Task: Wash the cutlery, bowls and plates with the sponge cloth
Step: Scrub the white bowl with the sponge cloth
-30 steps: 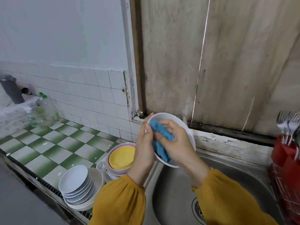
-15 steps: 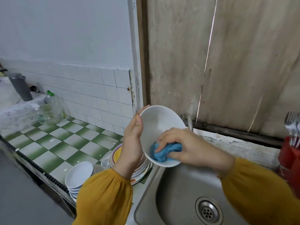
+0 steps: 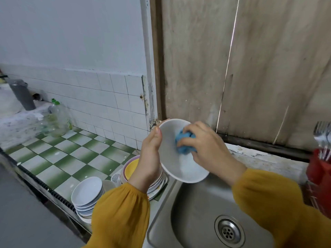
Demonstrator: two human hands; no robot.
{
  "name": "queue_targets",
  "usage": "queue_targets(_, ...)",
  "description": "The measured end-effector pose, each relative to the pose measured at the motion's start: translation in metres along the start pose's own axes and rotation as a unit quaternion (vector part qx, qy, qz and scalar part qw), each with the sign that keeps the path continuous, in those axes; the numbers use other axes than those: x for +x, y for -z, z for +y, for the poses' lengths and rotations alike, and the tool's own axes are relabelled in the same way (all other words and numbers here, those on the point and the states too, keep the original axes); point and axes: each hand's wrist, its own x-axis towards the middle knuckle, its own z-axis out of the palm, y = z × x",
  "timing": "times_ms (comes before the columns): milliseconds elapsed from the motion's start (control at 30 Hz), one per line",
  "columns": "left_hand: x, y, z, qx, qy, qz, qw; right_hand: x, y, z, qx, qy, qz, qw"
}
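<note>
A white bowl (image 3: 180, 169) is tilted over the left edge of the steel sink (image 3: 193, 217). My left hand (image 3: 150, 154) holds its left rim, thumb on the inside edge. Inside the bowl, my right hand (image 3: 206, 145) grips a bunched blue sponge cloth (image 3: 184, 142) and presses it against the upper wall. To the left, a yellow bowl (image 3: 130, 169) sits in a pink-rimmed bowl on a pile of plates (image 3: 157, 187). A stack of white saucers (image 3: 87, 196) stands at the counter's front edge.
The green-and-white checked counter (image 3: 59, 158) stretches left, with a clear bottle with a green cap (image 3: 57, 120) at the back. A red cutlery holder (image 3: 320, 176) with forks (image 3: 322, 136) stands at the right. The sink drain (image 3: 228, 231) lies below.
My right hand has carried the cloth from the bowl's lower part up to its upper inside wall. The view has shifted slightly; the bowl stays in my left hand.
</note>
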Motion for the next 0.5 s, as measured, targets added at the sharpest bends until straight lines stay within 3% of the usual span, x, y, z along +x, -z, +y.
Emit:
queue_targets(67,0.000,-0.010,-0.002,0.027,0.008,-0.022,0.999,0.002,-0.007,-0.009,0.040,-0.038,0.091,0.994)
queue_targets(133,0.002,-0.011,0.000,0.025,0.005,-0.032,0.999,0.002,-0.012,-0.021,0.165,-0.032,0.093,0.981)
queue_targets(233,0.007,0.001,0.005,0.026,-0.002,-0.022,0.999,-0.003,-0.002,-0.025,0.367,-0.043,-0.126,0.921)
queue_targets(267,0.007,0.005,0.004,0.032,-0.007,-0.023,0.999,-0.005,0.002,-0.018,0.366,-0.027,-0.200,0.909)
queue_targets(333,0.005,0.007,0.004,0.022,0.001,-0.019,1.000,-0.007,0.009,0.000,0.245,0.028,-0.247,0.937)
queue_targets(400,0.001,0.002,0.000,0.019,0.020,-0.021,0.999,-0.002,0.008,0.014,0.048,0.094,-0.154,0.982)
queue_targets(433,-0.001,-0.003,-0.002,0.031,0.027,-0.029,0.999,0.000,0.005,0.015,0.005,0.074,-0.089,0.993)
queue_targets(500,-0.003,-0.011,-0.003,0.042,0.028,-0.043,0.998,0.000,-0.004,0.002,0.072,-0.006,-0.002,0.997)
